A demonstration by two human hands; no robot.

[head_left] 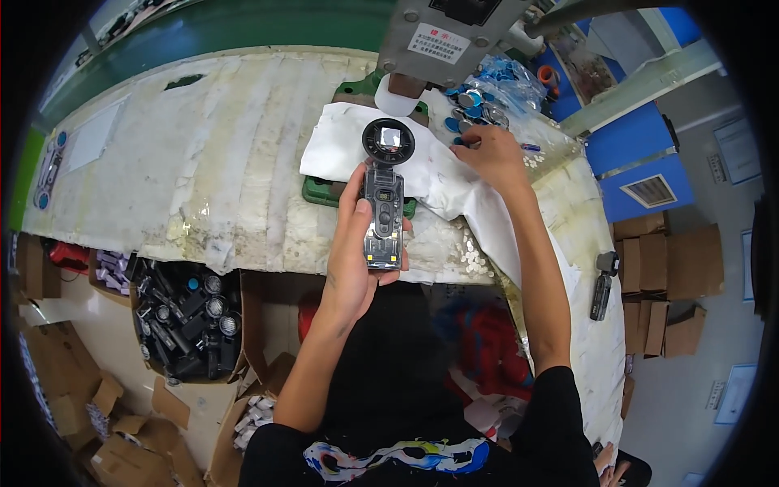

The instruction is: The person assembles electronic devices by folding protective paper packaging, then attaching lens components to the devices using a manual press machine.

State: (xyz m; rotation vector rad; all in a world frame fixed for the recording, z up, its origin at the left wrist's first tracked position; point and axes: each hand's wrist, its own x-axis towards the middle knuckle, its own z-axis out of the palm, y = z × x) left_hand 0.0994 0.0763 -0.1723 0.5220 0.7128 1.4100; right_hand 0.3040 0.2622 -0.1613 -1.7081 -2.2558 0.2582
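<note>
My left hand (357,247) is closed round the body of a black flashlight (383,215) with a round head, a button strip and small yellow squares near its lower end. The round head lies over a white cloth (337,138), under the grey press head (442,36). Bent and drawn together, the fingers of my right hand (491,154) hover beside a pile of blue and silver discs (471,105). What they pinch, if anything, is hidden.
A green press base (320,191) shows under the cloth. Small white pieces (472,253) lie near the table edge. Another black flashlight (602,288) lies at right. A carton (247,325) of flashlights stands below left. Another person's hand (613,467) shows at lower right.
</note>
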